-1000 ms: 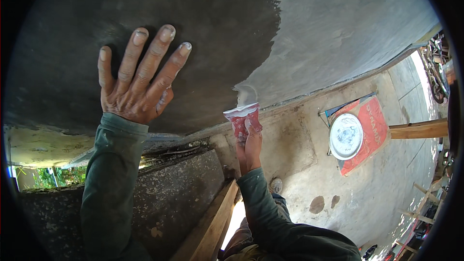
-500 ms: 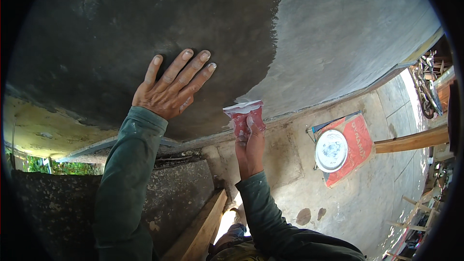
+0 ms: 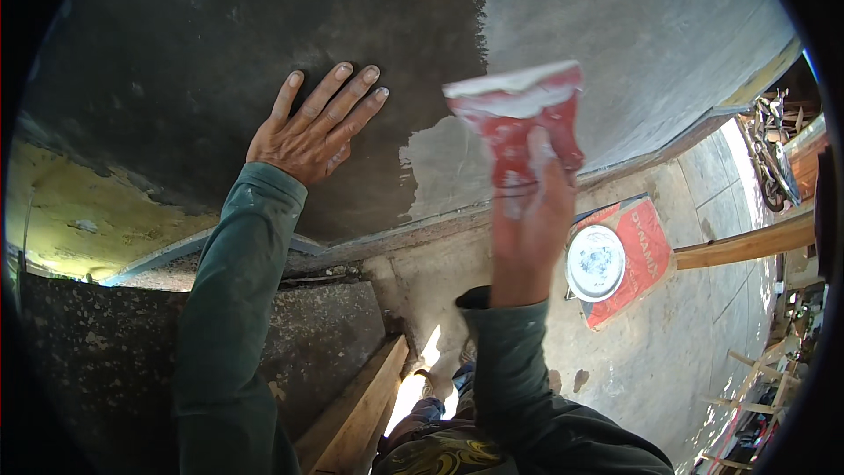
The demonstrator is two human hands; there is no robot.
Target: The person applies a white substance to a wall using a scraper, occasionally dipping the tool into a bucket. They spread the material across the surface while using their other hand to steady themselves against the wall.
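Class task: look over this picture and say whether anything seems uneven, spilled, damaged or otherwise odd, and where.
The wall coating is uneven: the dark wet grey coat ends in a ragged edge, with a bare pale patch low down beside the red plastic scraper. White spatter marks the concrete floor below.

A concrete floor (image 3: pixel 668 361) carries a red sheet (image 3: pixel 642 251) topped by a white, seemingly round lid (image 3: pixel 595 262).

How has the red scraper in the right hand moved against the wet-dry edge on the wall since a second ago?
Yes. The red scraper in the right hand has risen from below the dark patch's edge to beside it.
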